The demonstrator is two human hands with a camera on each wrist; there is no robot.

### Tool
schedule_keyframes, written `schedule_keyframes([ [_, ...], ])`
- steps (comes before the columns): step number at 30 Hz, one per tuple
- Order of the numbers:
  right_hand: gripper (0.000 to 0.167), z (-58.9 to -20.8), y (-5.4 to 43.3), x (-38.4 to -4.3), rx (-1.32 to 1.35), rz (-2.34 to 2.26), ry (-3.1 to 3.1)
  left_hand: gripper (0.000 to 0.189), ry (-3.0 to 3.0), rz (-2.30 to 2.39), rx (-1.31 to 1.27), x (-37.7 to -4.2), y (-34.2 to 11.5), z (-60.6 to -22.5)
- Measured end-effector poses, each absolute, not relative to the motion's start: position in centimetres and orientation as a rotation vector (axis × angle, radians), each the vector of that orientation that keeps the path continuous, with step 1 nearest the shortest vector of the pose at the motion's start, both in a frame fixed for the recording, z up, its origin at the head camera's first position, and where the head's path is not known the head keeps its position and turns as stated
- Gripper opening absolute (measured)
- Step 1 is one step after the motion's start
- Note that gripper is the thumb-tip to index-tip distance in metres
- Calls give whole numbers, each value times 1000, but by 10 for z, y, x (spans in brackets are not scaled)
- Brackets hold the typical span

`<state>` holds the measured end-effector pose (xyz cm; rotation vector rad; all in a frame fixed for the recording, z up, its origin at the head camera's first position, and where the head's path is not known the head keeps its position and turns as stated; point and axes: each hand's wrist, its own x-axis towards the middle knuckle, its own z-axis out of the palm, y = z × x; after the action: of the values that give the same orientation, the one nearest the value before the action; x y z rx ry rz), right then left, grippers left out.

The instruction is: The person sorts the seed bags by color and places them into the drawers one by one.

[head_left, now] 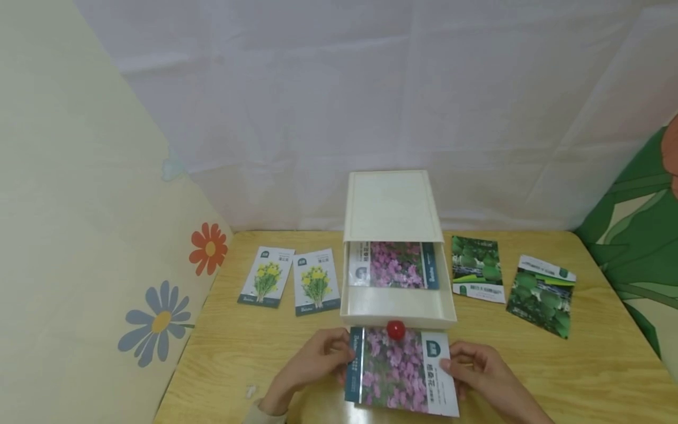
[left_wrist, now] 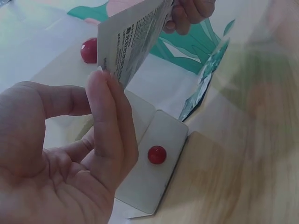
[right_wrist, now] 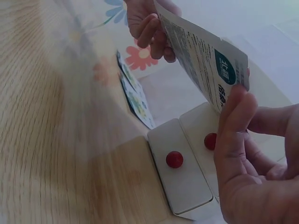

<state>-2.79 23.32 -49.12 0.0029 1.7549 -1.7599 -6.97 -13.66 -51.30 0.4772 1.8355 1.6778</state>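
Note:
A seed packet (head_left: 399, 371) with pink-purple flowers is held level between my two hands, just in front of a pulled-out white drawer (head_left: 399, 321). My left hand (head_left: 320, 358) pinches its dark-banded left end; my right hand (head_left: 482, 372) pinches the white right end. The printed back of the packet (right_wrist: 201, 56) shows in the right wrist view. The drawer's red knob (head_left: 395, 330) overlaps the packet's far edge in the head view. Inside the drawer lies another pink-flower packet (head_left: 399, 265), its far part hidden under the white cabinet's top (head_left: 393, 206).
Two yellow-flower packets (head_left: 316, 282) lie left of the cabinet on the wooden table (head_left: 228, 359). To its right are two green-leaf packets (head_left: 542, 297). A second drawer front with a red knob (left_wrist: 157, 155) shows in the left wrist view. White cloth (head_left: 296, 106) hangs behind.

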Motion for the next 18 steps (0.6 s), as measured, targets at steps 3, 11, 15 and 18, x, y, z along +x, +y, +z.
schedule_keyframes([
  [3, 24, -489, 234, -28, -27, -1781, 1707, 16, 1803, 1688, 499, -69, -139, -507],
  [11, 22, -482, 237, -23, -75, -1801, 1625, 18, 1748, 1689, 585, -66, -142, -494],
  [15, 23, -477, 239, -21, -78, -1788, 1593, 18, 1723, 1694, 645, -64, -142, -487],
  [18, 22, -473, 241, -19, -90, -1794, 1559, 19, 1704, 1708, 669, -61, -142, -481],
])
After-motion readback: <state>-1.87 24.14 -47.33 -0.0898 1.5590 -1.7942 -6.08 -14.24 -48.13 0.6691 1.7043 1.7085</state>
